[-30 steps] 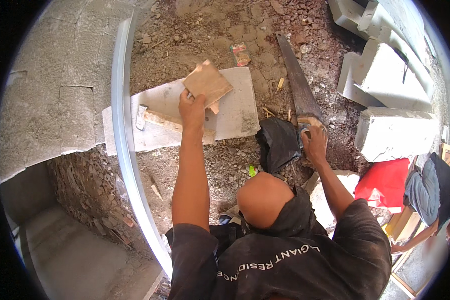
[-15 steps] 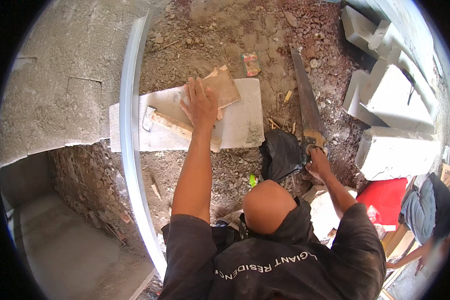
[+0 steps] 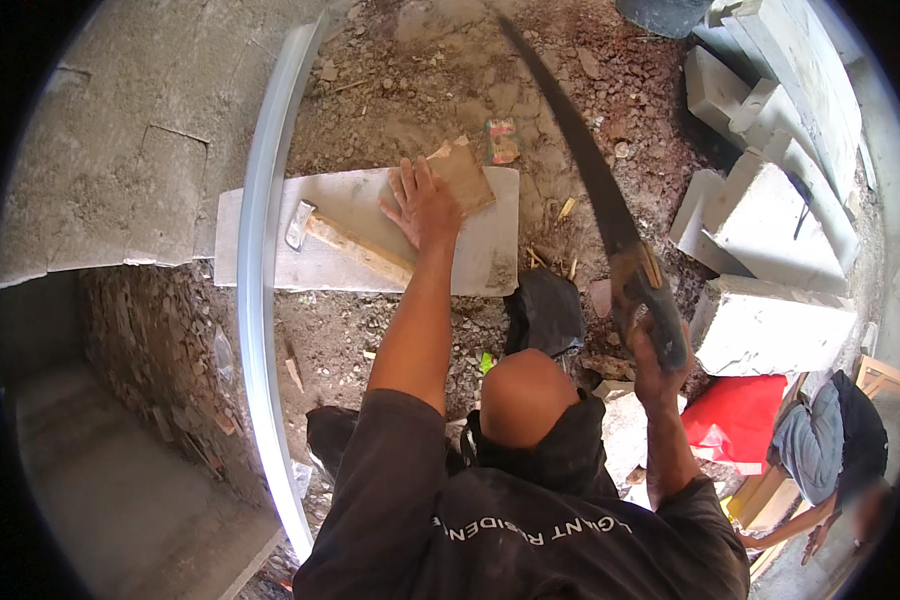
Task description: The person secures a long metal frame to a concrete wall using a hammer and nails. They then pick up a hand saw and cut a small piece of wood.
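Observation:
My left hand [image 3: 430, 208] lies flat, fingers stretched, against the left side of a small piece of wooden board [image 3: 467, 182]. Beneath the board is a long pale grey block [image 3: 485, 265], flat on the ground. A hammer [image 3: 345, 240] with a wooden handle rests on that block, its handle end hidden behind my left forearm. My right hand [image 3: 658, 360] is closed around the handle of a handsaw [image 3: 592, 180]. The dark blade points away from me, off the ground to the right of the block. My bare knee [image 3: 530, 395] shows between my arms.
A long metal profile [image 3: 260, 210] crosses the block's left end. Further left is a sunken concrete pit [image 3: 140, 480]. White blocks [image 3: 770, 220] are piled at right, above a red bag [image 3: 735, 420]. Black plastic [image 3: 545, 310] lies near my knee. Another person's arm [image 3: 795, 525] shows lower right.
My right hand has lifted the handsaw off the ground and drawn it nearer. My left hand has shifted slightly right, still flat by the board.

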{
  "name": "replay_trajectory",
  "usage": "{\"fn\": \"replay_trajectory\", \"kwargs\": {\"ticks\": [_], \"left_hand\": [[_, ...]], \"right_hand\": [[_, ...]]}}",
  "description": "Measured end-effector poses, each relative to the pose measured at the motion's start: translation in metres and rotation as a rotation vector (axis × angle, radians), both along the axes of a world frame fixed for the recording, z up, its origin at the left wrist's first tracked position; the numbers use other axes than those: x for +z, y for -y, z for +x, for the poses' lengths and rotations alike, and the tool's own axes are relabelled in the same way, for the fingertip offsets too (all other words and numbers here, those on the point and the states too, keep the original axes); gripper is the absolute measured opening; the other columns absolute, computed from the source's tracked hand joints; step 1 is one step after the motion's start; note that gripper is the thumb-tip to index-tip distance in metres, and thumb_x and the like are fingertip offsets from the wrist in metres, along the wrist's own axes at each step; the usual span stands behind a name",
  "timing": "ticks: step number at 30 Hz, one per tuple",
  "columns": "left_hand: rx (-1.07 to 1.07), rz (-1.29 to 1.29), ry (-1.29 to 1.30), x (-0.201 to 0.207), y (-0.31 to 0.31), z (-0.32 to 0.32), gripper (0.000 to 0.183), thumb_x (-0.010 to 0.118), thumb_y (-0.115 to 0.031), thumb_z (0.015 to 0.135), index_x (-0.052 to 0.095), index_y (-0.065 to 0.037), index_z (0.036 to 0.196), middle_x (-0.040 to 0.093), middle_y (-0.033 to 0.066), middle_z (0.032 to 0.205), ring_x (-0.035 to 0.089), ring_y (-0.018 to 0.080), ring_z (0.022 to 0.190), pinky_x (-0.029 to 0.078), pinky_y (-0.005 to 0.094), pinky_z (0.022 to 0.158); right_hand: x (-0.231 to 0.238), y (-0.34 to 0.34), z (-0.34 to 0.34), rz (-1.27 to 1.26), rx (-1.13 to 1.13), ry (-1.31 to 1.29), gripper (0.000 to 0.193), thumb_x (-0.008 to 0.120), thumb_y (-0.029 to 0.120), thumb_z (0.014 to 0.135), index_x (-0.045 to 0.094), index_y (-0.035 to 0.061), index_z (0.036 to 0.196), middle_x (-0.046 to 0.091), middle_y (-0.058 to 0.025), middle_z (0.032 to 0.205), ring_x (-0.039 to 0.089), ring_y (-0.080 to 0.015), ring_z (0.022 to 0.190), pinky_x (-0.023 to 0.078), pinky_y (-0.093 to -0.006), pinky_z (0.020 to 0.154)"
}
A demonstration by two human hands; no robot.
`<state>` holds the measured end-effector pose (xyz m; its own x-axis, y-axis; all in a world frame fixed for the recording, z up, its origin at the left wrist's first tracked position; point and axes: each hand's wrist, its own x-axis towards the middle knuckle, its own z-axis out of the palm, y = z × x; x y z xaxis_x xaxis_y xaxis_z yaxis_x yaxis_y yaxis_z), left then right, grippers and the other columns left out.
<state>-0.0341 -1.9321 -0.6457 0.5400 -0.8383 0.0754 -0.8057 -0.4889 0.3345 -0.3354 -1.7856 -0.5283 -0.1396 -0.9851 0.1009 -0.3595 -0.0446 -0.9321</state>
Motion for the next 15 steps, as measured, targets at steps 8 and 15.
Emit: {"fn": "replay_trajectory", "kwargs": {"ticks": [8,15], "left_hand": [[-0.042,-0.079,0.005,-0.001,0.000,0.004,0.042,0.041,-0.029,0.092,0.045,-0.018,0.132,0.037,-0.0001,0.141,0.026,0.0231,0.134,0.008,0.0553,0.108],[-0.025,-0.189,-0.016,0.002,-0.004,0.005,0.044,0.049,-0.033,0.089,0.045,-0.014,0.129,0.045,0.0071,0.130,0.032,0.0238,0.128,0.010,0.0539,0.107]], "right_hand": [[0.012,-0.014,0.043,0.011,0.132,0.000,0.029,0.067,0.008,0.076,0.058,-0.0002,0.102,0.060,-0.0089,0.084,0.059,-0.0169,0.075,0.047,-0.0295,0.068],[0.008,-0.026,0.038,0.070,0.091,0.033,0.027,0.066,0.010,0.077,0.057,-0.0003,0.100,0.061,-0.0098,0.085,0.060,-0.0190,0.075,0.047,-0.0304,0.068]]}}
